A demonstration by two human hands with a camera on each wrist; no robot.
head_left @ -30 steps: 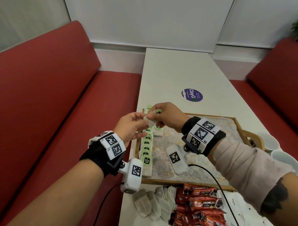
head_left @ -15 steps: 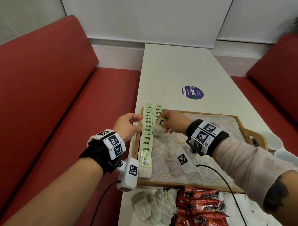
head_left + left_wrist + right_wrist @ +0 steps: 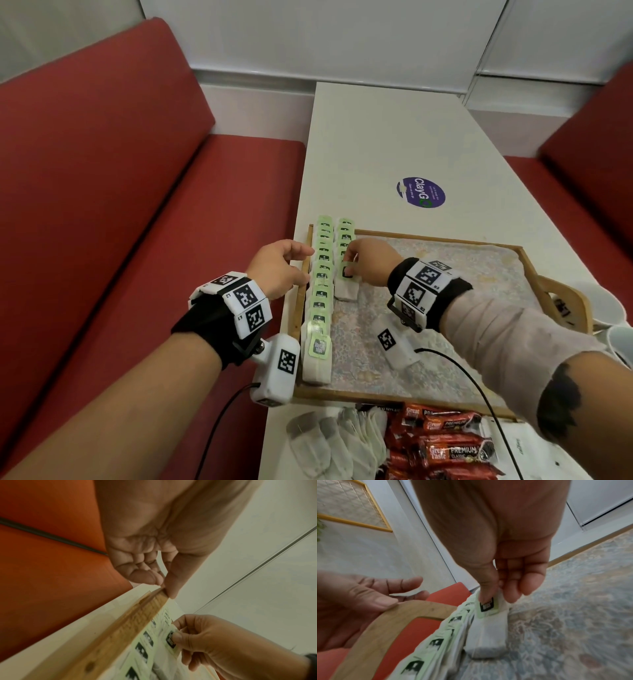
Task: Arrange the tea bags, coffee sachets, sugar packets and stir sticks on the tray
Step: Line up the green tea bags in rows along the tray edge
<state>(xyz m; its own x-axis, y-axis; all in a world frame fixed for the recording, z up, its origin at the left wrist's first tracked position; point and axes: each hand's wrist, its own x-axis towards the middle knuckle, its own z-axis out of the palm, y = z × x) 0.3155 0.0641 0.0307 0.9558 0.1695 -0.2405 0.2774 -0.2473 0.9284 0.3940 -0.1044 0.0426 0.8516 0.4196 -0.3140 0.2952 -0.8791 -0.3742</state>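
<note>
From the head view, the right hand [image 3: 368, 260] pinches a tea bag [image 3: 346, 282] at the near end of the second row on the tray [image 3: 442, 402]. The left wrist view shows the left hand [image 3: 154, 555] relaxed, holding nothing, thumb touching the rim. The right wrist view suggests the bag is light, soft and crushable; its stiffer green tag [image 3: 486, 607] is probably the best hold.

White table [image 3: 394, 144] between red benches, wooden tray [image 3: 442, 238] lying on it under both hands, purple round sticker [image 3: 420, 192] beyond the hands, loose tea bags [image 3: 329, 442] and red coffee sachets [image 3: 445, 448] nearer than the wrists, white cups [image 3: 613, 308] right of the right forearm.
</note>
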